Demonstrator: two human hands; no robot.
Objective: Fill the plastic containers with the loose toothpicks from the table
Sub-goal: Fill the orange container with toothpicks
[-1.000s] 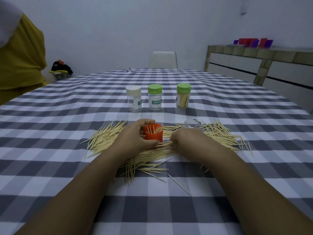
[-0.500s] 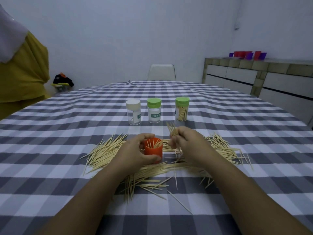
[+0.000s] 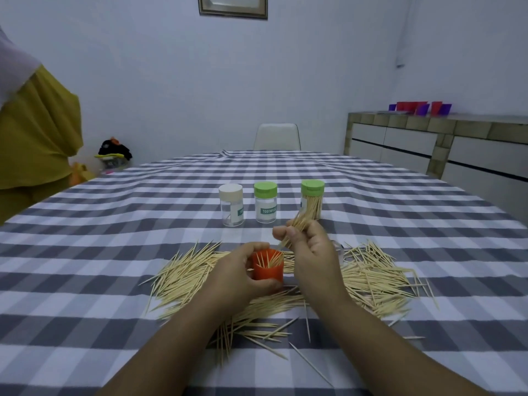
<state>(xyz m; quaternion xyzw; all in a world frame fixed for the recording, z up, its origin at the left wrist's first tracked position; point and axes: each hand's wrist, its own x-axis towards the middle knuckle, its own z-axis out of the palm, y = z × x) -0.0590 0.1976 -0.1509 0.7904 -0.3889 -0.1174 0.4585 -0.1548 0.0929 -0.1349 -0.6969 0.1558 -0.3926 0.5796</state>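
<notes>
Hundreds of loose toothpicks [image 3: 188, 277] lie spread on the checked tablecloth [image 3: 85, 252] around the orange container [image 3: 268, 269]. Left hand [image 3: 238, 277] curls round that container, which is open-topped with a few picks inside. Right hand [image 3: 310, 252], just above and right of it, pinches a toothpick bundle [image 3: 303, 222], tilted. Beyond the container stand three lidded jars: white-lidded [image 3: 231, 204], green-lidded [image 3: 265, 202], green-lidded full one [image 3: 312, 199].

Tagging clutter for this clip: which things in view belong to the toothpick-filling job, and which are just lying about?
Job:
- left hand holding orange container
- right hand gripping toothpick bundle
- loose toothpicks
- white-lidded jar
- two green-lidded jars

Lying about:
- white chair
- red and purple cups
- picture frame
</notes>
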